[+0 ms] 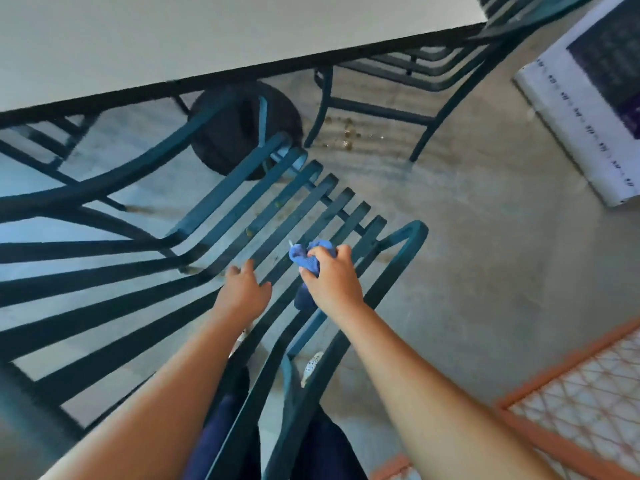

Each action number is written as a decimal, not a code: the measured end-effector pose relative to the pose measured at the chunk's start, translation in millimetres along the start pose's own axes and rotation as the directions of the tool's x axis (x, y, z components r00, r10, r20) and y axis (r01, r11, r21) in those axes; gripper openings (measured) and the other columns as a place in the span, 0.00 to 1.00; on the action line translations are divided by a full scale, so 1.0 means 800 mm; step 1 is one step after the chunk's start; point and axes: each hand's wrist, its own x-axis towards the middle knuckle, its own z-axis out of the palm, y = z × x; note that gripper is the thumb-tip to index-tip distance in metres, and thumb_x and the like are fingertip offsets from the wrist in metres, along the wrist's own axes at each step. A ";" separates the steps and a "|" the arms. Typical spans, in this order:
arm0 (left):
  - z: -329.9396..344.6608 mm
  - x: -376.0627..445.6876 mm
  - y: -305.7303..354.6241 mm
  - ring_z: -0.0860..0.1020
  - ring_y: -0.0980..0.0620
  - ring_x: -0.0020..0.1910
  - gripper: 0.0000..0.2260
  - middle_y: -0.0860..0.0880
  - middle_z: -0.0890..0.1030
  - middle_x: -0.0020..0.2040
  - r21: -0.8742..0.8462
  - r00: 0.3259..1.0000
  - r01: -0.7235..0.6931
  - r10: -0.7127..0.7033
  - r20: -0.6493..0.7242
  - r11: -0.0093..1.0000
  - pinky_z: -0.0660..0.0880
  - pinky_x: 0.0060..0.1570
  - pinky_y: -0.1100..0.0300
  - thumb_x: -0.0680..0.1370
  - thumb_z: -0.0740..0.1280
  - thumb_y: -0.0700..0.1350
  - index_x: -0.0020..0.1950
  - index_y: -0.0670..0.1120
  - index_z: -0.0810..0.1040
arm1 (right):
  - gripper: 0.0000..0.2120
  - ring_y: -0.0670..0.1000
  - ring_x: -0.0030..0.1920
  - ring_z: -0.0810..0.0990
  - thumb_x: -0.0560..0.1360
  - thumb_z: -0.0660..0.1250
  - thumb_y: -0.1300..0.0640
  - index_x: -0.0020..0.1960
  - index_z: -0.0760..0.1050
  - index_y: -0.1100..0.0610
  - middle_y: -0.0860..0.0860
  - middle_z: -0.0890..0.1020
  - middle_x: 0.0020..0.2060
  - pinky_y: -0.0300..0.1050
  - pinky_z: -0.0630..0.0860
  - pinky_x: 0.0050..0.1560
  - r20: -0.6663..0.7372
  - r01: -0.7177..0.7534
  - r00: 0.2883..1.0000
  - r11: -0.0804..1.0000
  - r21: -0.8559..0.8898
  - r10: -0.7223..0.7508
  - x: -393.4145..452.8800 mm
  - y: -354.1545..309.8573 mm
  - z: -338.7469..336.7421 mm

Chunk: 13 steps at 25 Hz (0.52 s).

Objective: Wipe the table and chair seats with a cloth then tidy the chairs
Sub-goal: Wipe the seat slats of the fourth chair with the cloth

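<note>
Both hands rest on the near chair [277, 206], cloth [306, 256] in the right; table [207, 39] beyond it.

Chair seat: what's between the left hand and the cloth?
Head view: only bare teal slats of the seat, floor showing through the gaps. Left hand rests on the slats; right hand grips the cloth.

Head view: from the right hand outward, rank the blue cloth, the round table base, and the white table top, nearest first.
1. blue cloth: bunched in the right hand itself, over the chair slats.
2. round table base: on the floor, up and left beyond the chair seat.
3. white table top: across the top of the frame, farthest.
</note>
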 end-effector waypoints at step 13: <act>0.004 0.084 -0.040 0.61 0.39 0.71 0.30 0.43 0.53 0.76 -0.043 0.982 0.173 -0.175 -0.065 0.984 0.64 0.65 0.44 0.78 0.60 0.56 0.76 0.50 0.52 | 0.14 0.53 0.53 0.72 0.76 0.66 0.51 0.61 0.73 0.50 0.53 0.65 0.58 0.46 0.76 0.52 0.112 0.228 0.971 0.962 -0.151 -0.213 0.126 -0.034 0.034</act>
